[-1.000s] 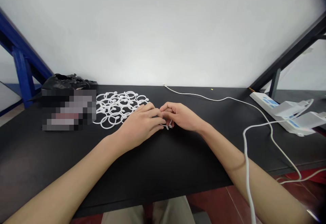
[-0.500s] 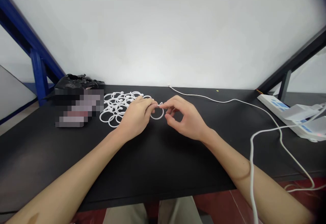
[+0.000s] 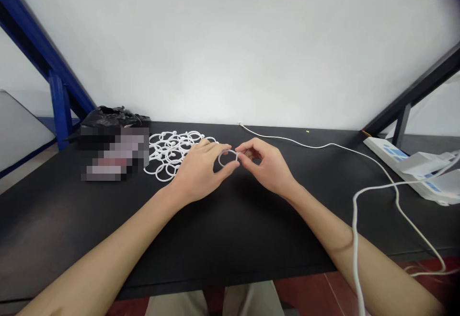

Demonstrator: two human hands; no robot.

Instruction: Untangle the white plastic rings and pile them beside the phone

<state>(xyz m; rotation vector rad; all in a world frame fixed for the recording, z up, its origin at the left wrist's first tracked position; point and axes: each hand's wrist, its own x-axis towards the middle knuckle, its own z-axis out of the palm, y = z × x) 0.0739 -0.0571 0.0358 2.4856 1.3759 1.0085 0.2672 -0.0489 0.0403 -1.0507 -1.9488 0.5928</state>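
A white curtain ring [image 3: 220, 163] is held between my two hands above the black table. My left hand [image 3: 201, 169] has its fingers on the ring's upper edge and its thumb at the lower right, gripping it from both sides. From the right, my right hand [image 3: 268, 165] pinches the ring's right side between thumb and forefinger. Its other fingers are curled. Just beyond my left hand lies a loose pile of similar white rings [image 3: 163, 155], several of them with small round knobs; part of the pile is hidden behind that hand.
Left of the pile, a blurred-out patch [image 3: 115, 155] covers something near a black plastic bag [image 3: 108, 117]. A white cable [image 3: 319, 146] runs across the table [image 3: 223, 239] to the right. Another cable [image 3: 355, 229] crosses over my right forearm. At right stands a power strip [image 3: 391, 155] with plugs.
My left thumb has swung away from the fingers to the ring's lower right. My right thumb and forefinger have closed on the ring, which has shifted slightly right.
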